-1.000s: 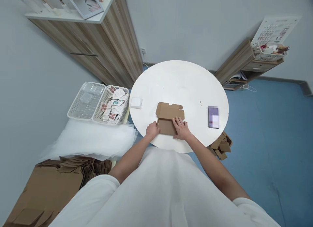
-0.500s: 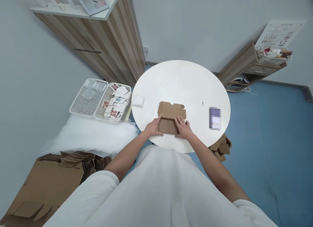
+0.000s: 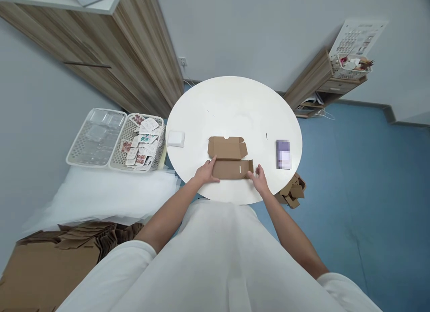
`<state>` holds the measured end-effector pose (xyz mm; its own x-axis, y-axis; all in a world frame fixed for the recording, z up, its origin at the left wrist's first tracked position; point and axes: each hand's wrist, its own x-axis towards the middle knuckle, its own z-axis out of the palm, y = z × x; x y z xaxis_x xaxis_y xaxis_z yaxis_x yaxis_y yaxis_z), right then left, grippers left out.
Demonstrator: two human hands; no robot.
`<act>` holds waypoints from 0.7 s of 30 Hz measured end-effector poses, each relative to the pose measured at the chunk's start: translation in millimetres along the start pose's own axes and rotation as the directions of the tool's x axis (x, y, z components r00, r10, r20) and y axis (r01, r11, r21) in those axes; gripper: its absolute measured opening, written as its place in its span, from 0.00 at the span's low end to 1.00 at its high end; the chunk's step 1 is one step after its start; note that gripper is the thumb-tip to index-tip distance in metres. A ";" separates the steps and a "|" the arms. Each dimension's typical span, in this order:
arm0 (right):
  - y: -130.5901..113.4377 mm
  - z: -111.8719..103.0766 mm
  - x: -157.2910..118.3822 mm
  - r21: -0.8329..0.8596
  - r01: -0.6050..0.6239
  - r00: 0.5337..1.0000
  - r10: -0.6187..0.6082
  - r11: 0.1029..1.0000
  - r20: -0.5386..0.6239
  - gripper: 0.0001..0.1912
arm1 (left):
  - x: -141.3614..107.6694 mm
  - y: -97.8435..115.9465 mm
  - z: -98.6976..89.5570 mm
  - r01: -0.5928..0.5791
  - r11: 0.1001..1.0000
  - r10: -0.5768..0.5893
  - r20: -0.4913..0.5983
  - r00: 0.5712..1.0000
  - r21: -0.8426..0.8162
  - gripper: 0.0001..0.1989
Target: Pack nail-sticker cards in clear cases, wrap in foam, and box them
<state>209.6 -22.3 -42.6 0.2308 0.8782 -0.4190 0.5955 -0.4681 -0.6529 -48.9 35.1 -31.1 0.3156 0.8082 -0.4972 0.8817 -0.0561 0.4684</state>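
On the near part of the round white table lies a brown cardboard mailer box (image 3: 230,170), its lid (image 3: 225,148) folded back away from me, with side flaps. A narrow pale slot shows toward the right of its base. My left hand (image 3: 205,172) grips the left end, fingers at the far corner and thumb along the near edge. At the right end, a small flap stands up. My right hand (image 3: 259,180) is beside it, thumb touching the flap's near corner and fingers apart, not wrapped round the box.
A white square packet (image 3: 176,138) lies on the table's left, a purple-and-white blurred item (image 3: 284,154) on its right. Left of the table stand white baskets (image 3: 137,142) of cards and clear cases, white sheets (image 3: 110,191) and stacked flat cardboard (image 3: 50,267). Folded boxes (image 3: 293,191) lie at lower right.
My right hand has moved off the middle of the box to its right end, where a flap now stands up. My left hand keeps its grip. The view has shifted somewhat.
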 end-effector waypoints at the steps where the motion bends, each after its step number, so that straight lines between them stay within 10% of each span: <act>1: 3.8 -0.9 -2.1 0.122 -0.051 0.999 0.049 0.991 0.022 0.41 | 0.7 1.8 1.2 0.004 1.000 -0.004 0.000 1.000 0.005 0.58; 8: -4.3 -1.7 -4.5 0.364 -0.098 0.993 0.068 0.926 0.095 0.31 | 4.2 11.0 3.9 0.001 1.000 -0.001 0.018 1.000 0.000 0.58; 21: -12.5 11.1 25.4 -0.104 -0.058 0.998 0.061 0.993 0.028 0.11 | 3.5 17.0 17.2 -0.012 0.999 0.013 0.009 1.000 -0.052 0.57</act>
<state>199.5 4.7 -52.1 0.2456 0.8448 -0.4754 0.6578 -0.5055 -0.5584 -26.7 26.9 -37.4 0.3297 0.8022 -0.4977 0.8584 -0.0353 0.5117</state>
